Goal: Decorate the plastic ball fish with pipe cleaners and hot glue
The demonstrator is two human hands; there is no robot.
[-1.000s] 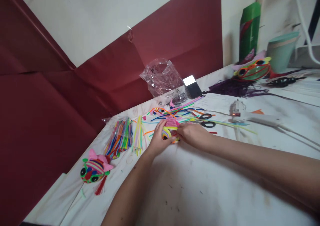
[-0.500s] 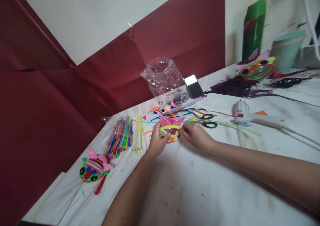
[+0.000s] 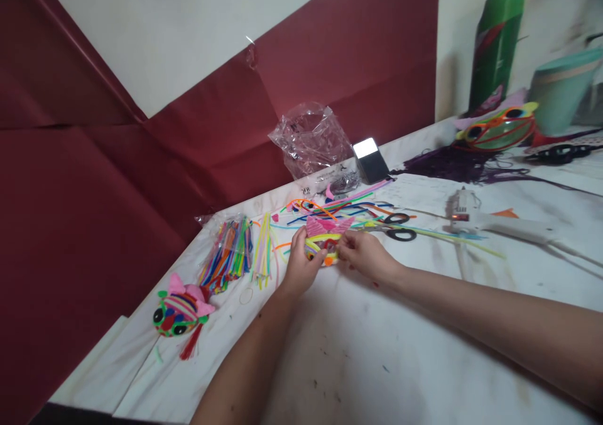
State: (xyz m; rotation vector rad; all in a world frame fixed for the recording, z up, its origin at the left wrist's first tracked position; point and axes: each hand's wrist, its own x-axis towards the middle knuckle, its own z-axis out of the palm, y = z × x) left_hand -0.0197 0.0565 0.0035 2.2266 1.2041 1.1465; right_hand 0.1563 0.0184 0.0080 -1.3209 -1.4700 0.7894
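My left hand [image 3: 304,263] grips the left side of a small craft animal face [image 3: 325,244] with pink ears, yellow pipe-cleaner trim and an orange nose. My right hand [image 3: 365,251] is closed at its right side, pinching a red pipe cleaner [image 3: 331,244] that curls against the front of the face. The fingertips of the right hand are partly hidden. Just behind the hands lie black-handled scissors [image 3: 399,227] and loose coloured pipe cleaners [image 3: 362,206].
A similar finished-looking face [image 3: 181,309] with a red tassel lies front left, near a bag of pipe cleaners [image 3: 230,255]. A hot glue gun [image 3: 494,221] lies on the right, its cord trailing. Behind are a clear plastic bag [image 3: 311,139], a small dark box [image 3: 372,163] and a green bottle [image 3: 497,48].
The red pipe cleaner stuck out straight toward my right hand before; now it is curled against the face. My right hand has moved in closer. The whole view has shifted slightly.
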